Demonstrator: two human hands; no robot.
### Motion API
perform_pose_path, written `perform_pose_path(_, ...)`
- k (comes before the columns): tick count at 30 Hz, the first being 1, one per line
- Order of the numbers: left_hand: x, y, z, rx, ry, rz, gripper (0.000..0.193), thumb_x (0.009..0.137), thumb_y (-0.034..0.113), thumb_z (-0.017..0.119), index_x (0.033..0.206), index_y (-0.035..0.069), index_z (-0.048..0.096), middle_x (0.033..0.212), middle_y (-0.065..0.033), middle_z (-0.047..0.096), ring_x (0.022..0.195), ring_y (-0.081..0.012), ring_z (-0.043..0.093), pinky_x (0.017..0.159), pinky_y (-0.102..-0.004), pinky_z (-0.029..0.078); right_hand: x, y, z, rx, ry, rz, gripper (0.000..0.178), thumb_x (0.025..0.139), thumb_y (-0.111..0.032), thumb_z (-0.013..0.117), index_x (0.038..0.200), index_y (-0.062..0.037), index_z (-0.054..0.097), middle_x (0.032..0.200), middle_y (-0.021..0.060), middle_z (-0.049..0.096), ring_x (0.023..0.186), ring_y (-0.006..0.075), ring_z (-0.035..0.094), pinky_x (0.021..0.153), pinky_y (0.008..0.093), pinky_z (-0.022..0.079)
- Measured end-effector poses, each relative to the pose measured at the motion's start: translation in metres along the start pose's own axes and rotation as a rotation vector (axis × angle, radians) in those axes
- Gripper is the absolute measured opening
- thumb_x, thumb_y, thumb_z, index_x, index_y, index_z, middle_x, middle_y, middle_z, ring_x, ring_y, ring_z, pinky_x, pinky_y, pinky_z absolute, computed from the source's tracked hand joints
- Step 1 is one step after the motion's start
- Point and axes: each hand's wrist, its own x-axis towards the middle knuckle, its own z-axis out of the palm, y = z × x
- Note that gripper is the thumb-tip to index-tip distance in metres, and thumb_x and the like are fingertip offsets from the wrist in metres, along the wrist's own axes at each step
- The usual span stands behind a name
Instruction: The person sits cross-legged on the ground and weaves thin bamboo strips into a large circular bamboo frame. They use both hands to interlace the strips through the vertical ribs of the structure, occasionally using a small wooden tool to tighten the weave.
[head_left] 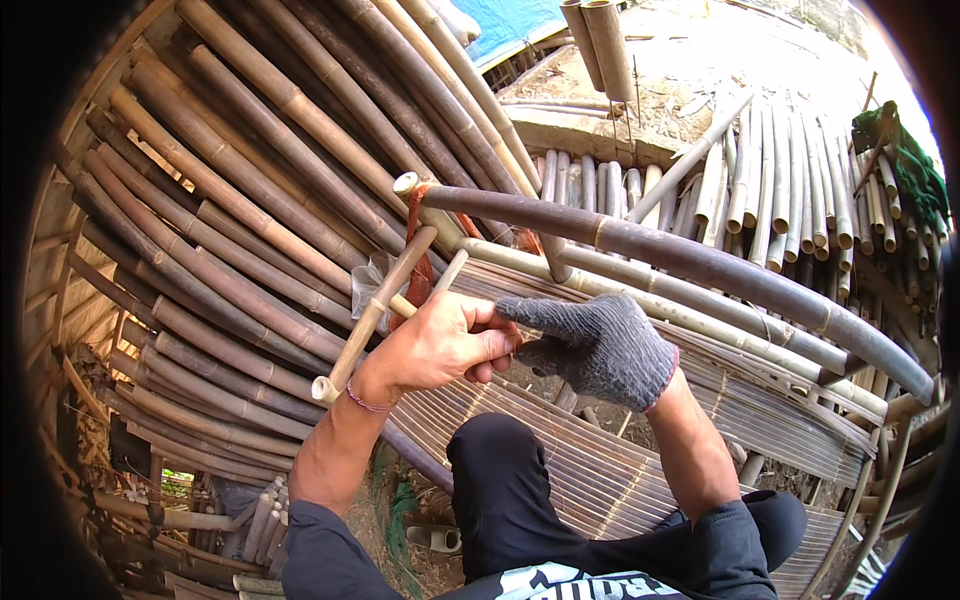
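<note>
My left hand (447, 338) is bare, with its thumb and fingers pinched together over the slatted seat. My right hand (610, 350), in a grey knitted glove, meets it; the gloved forefinger reaches across to the left fingers. Whatever lies between the fingertips is too small or hidden to make out. Just beyond the left wrist slants a short bamboo piece (381, 308) with a cut hollow end. Under both hands spreads a bamboo slat seat (600, 470), bordered by a curved dark bamboo rail (640, 240). Orange-red binding (417, 235) wraps the rail's left end.
Long bamboo poles (260, 180) lean in a dense row on the left. Cut bamboo lengths (780, 190) are stacked at the far right, near a green net (905, 165). Two upright bamboo tubes (600, 50) stand at the back. A blue tarp (505, 25) shows behind.
</note>
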Motion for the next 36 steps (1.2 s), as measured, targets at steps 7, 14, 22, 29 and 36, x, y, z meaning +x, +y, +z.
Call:
perform_pose_path(7, -0.005, 0.000, -0.009, -0.147, -0.111, 0.024, 0.019, 0.096, 0.020, 0.067, 0.092, 0.001, 0.068, 0.077, -0.0032, 0.069, 0.061, -0.0045, 0.062, 0.054, -0.0186, 0.051, -0.001, -0.008, -0.010, 0.168, 0.070, -0.081, 0.027, 0.084, -0.017, 0.077, 0.110, -0.0093, 0.073, 0.083, 0.0103, 0.073, 0.065, 0.0140, 0.069, 0.058, 0.0293, 0.055)
perform_pose_path(14, -0.009, 0.010, -0.003, -0.272, -0.065, -0.010, 0.021, 0.095, 0.022, 0.068, 0.093, 0.001, 0.068, 0.076, -0.0032, 0.068, 0.059, -0.0032, 0.060, 0.052, -0.0180, 0.049, 0.003, -0.008, -0.004, -0.122, 0.115, -0.154, 0.018, 0.081, -0.007, 0.072, 0.097, -0.0072, 0.065, 0.079, 0.0118, 0.067, 0.068, 0.0302, 0.067, 0.061, 0.0378, 0.053)
perform_pose_path(22, -0.038, 0.031, -0.014, -0.428, 0.036, -0.001, 0.021, 0.101, 0.018, 0.058, 0.095, -0.001, 0.066, 0.071, -0.0007, 0.060, 0.049, -0.0001, 0.042, 0.043, -0.0163, 0.033, 0.008, -0.017, -0.019, -0.319, 0.316, -0.214, 0.010, 0.079, -0.010, 0.069, 0.081, -0.0082, 0.059, 0.069, 0.0153, 0.060, 0.064, 0.0367, 0.062, 0.057, 0.0464, 0.048)
perform_pose_path(29, -0.024, 0.033, 0.033, -0.455, 0.180, 0.312, 0.021, 0.100, 0.011, 0.057, 0.112, -0.003, 0.067, 0.089, -0.0025, 0.063, 0.068, -0.0055, 0.051, 0.059, -0.0192, 0.042, 0.009, -0.035, -0.026, -0.395, 0.316, -0.304, 0.012, 0.079, -0.014, 0.069, 0.079, -0.0086, 0.058, 0.064, 0.0139, 0.056, 0.059, 0.0356, 0.059, 0.056, 0.0460, 0.045)
perform_pose_path(36, -0.021, 0.041, 0.032, 0.371, 0.396, 0.640, 0.013, 0.093, 0.008, 0.067, 0.100, -0.003, 0.071, 0.084, 0.0026, 0.057, 0.069, -0.0032, 0.051, 0.056, -0.0210, 0.040, 0.011, -0.025, -0.025, -0.061, 0.444, -0.249, 0.015, 0.085, -0.011, 0.068, 0.098, -0.0063, 0.063, 0.079, 0.0082, 0.063, 0.065, 0.0212, 0.061, 0.059, 0.0362, 0.048)
